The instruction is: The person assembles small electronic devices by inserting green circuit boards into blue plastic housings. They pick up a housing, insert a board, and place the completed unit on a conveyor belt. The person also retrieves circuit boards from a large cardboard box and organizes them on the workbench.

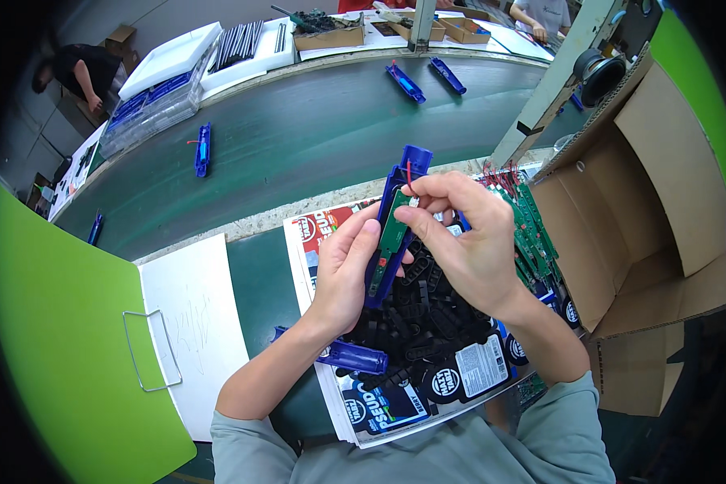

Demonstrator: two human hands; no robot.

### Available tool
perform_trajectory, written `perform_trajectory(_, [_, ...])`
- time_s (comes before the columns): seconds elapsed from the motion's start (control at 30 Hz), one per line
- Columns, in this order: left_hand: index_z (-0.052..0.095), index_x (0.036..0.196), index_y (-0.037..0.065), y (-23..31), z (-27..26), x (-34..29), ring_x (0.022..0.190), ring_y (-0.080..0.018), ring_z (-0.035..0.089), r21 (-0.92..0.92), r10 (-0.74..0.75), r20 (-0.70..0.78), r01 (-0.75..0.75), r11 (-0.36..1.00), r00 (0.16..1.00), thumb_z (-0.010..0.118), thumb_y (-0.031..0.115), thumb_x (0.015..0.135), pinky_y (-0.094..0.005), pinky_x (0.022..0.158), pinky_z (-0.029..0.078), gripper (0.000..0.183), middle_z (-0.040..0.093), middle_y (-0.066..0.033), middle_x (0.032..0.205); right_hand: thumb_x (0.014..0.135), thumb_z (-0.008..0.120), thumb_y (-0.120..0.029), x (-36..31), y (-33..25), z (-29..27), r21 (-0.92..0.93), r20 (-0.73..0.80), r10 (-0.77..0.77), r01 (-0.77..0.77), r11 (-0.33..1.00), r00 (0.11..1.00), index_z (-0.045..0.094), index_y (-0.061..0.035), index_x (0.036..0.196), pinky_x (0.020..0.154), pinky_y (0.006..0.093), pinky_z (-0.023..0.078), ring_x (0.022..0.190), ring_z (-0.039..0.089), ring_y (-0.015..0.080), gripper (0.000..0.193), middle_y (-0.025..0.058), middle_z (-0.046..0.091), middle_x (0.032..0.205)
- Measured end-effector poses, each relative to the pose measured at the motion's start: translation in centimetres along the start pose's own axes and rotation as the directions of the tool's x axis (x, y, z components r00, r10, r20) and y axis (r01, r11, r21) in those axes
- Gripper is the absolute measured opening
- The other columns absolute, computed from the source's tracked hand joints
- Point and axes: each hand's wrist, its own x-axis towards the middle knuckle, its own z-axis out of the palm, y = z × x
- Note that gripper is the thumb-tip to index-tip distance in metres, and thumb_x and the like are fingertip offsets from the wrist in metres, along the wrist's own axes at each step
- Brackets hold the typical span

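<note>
My left hand [345, 274] is wrapped round a long blue plastic housing half [416, 156], held tilted above a pile of small black plastic parts [440, 315]. Inside the housing lies a narrow green circuit board [392, 238], and a red wire [409, 171] rises near its upper end. The thumb and fingers of my right hand [474, 234] pinch that upper end, beside a small white connector; the fingertips partly cover it. Another blue housing piece [351, 356] rests below my left wrist. Several green circuit boards with red wires [526, 230] are stacked beyond my right hand.
A green conveyor belt [290, 121] crosses ahead, carrying several blue housings [204, 151]. An open cardboard box [581, 234] stands at right, near a metal post [552, 89]. At left are a green panel [64, 323] and white sheet [189, 323]. Other people work beyond the belt.
</note>
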Motion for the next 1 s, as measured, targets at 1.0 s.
perform_trajectory(1.0, [0.057, 0.128, -0.008, 2.0, -3.7, 3.6, 0.078, -0.0112, 0.065, 0.434, 0.086, -0.093, -0.038, 0.900, 0.992, 0.051, 0.009, 0.102, -0.0254, 0.069, 0.053, 0.031, 0.067, -0.0086, 0.097, 0.087, 0.076, -0.014, -3.6, 4.4, -3.5, -0.068, 0.063, 0.237, -0.232, 0.970, 0.970, 0.063, 0.0013, 0.116, 0.064, 0.0314, 0.050, 0.066, 0.061, 0.0163, 0.036, 0.0095, 0.064, 0.089])
